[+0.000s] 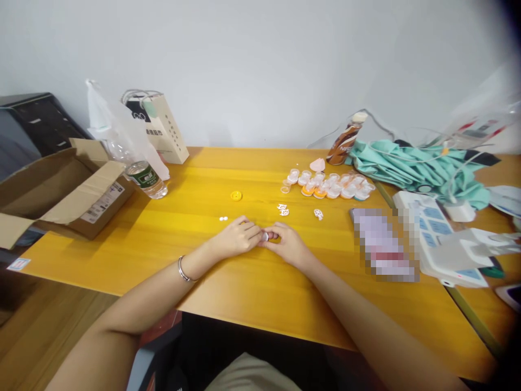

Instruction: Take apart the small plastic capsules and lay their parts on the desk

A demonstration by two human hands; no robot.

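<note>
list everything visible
wall: 1, grey, back
tabletop: 1, yellow, centre
cardboard box: 1, brown, left
case: 1, black, left
plastic bags: 2, white/clear, left/right
paper bag: 1, cream, left
labelled bottle: 1, clear, left
drink bottle: 1, brown, right
lidded pots: many, clear/orange, right
flat piece: 1, pink, right
disc: 1, yellow, centre
dots: 2, white, centre
cutouts: several, white, centre
pleated fabric: 1, teal, right
power strip: 1, white, right
pixelated item: 1, lilac, right
cables: several, white, right
bracelet: 1, silver, left wrist
held piece: 1, white, centre
left hand: 1, bare, centre
right hand: 1, bare, centre
</note>
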